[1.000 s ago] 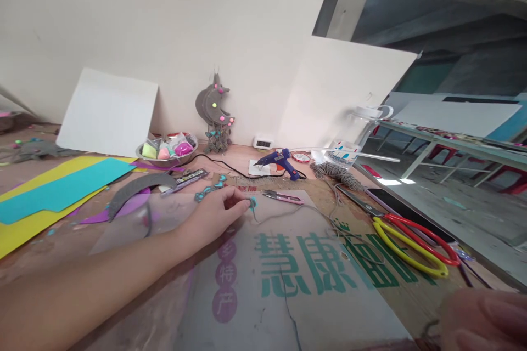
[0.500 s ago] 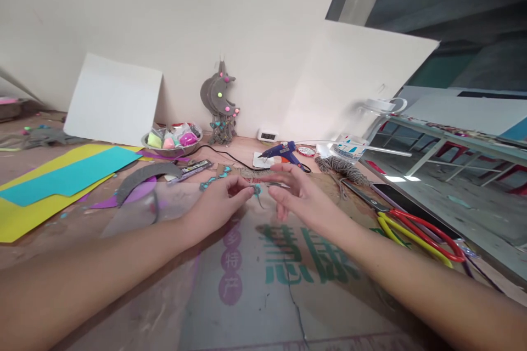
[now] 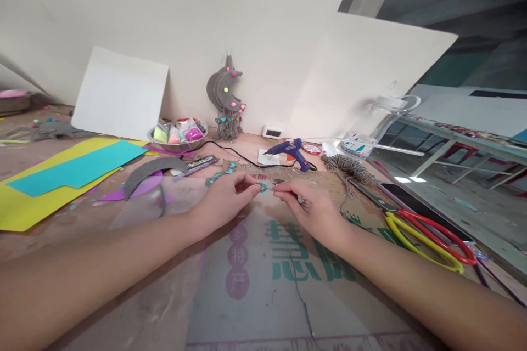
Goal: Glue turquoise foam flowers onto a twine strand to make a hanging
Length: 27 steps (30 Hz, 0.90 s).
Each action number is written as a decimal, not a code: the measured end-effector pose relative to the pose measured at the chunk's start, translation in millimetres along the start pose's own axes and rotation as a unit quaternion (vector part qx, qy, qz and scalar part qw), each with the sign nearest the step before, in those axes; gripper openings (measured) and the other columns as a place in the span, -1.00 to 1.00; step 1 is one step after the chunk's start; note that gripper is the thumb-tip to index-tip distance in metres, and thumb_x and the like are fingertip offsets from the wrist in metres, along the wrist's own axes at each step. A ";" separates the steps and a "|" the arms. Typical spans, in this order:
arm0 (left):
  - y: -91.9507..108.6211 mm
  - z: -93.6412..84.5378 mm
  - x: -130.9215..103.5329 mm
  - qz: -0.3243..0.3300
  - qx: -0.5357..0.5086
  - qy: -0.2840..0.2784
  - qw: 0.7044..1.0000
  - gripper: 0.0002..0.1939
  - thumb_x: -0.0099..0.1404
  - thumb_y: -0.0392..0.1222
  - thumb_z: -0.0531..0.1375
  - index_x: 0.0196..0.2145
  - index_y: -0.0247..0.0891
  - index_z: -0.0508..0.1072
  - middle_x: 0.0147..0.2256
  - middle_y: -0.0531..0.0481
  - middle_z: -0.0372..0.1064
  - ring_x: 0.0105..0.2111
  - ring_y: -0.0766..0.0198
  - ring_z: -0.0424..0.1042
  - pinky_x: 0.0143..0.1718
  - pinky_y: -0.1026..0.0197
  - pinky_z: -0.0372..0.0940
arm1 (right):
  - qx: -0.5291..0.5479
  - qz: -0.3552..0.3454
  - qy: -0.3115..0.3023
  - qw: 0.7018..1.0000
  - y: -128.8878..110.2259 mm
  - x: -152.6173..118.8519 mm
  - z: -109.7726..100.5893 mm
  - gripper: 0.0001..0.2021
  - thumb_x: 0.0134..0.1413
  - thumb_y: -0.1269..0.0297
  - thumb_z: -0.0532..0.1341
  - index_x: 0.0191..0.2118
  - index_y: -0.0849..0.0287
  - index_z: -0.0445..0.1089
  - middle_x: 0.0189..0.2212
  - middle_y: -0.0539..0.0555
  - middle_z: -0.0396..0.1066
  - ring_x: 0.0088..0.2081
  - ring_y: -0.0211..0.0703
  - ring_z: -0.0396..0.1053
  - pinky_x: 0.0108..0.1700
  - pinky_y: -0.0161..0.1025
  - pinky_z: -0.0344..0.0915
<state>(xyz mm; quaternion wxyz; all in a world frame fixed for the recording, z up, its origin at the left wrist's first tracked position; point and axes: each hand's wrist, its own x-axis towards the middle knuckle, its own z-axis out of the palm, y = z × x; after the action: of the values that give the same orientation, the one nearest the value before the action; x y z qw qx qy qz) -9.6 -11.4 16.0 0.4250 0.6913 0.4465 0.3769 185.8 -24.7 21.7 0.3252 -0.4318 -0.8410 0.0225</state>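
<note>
Above the cardboard sheet (image 3: 255, 318), my left hand (image 3: 230, 197) is closed in a pinch on one end of a short grey cord (image 3: 267, 187). My right hand (image 3: 310, 203) pinches the cord's other end, so a short stretch shows between the two sets of fingertips. A small teal piece (image 3: 263, 190) shows just at the left fingertips; whether it is tied to the cord I cannot tell. Just beyond my left hand lies a strand with teal pieces (image 3: 220, 173). The hot glue gun (image 3: 291, 149) rests past my right hand.
Scissors (image 3: 432, 236) and a phone (image 3: 426, 211) lie at the right beside a grey yarn bundle (image 3: 348, 167). At the left are teal foam (image 3: 78, 167), yellow foam (image 3: 24, 216) and a grey arc (image 3: 152, 173). A bowl (image 3: 179, 147) and moon decoration (image 3: 224, 88) stand behind.
My right hand, open and apart before, has closed in a pinch on the grey cord. The cord's loose end, hanging down earlier, is now held between both hands.
</note>
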 end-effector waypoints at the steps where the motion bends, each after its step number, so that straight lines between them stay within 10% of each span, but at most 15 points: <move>1: 0.0 0.3 -0.4 -0.002 -0.005 -0.008 1.000 -0.78 0.17 -0.02 0.08 -0.43 -0.25 0.31 -0.55 0.13 0.25 -0.61 0.43 0.17 -0.61 0.37 0.08 | -0.017 -0.024 0.007 1.000 1.7 -0.3 -0.8 -0.86 0.14 0.30 0.08 -0.28 0.13 0.39 -0.36 0.03 0.46 -0.30 -0.21 0.37 -0.24 -0.28 0.22; 12: 1.1 -0.6 -0.7 0.012 -0.001 -0.022 1.000 -0.76 0.18 -0.01 0.07 -0.43 -0.24 0.31 -0.59 0.14 0.19 -0.64 0.46 0.14 -0.64 0.40 0.04 | 0.150 0.159 -0.053 0.974 -6.2 4.5 4.8 -0.71 0.16 0.23 0.03 -0.53 0.19 0.29 -0.63 -0.05 0.28 -0.58 -0.34 0.21 -0.50 -0.37 0.14; 27: 1.1 -0.5 -1.2 0.036 -0.027 -0.045 0.998 -0.72 0.15 -0.06 0.12 -0.22 -0.26 0.39 -0.42 0.03 0.35 -0.47 0.37 0.29 -0.48 0.34 0.17 | 0.245 0.195 -0.068 0.947 -7.7 5.8 7.9 -0.74 0.08 0.13 0.08 -0.45 0.20 0.33 -0.62 -0.02 0.33 -0.59 -0.33 0.23 -0.51 -0.36 0.19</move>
<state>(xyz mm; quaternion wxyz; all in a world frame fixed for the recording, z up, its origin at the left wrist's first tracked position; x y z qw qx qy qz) -10.1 -12.7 17.1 0.4495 0.7114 0.3912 0.3726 173.4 -23.3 21.1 0.3525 -0.4916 -0.7292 0.3198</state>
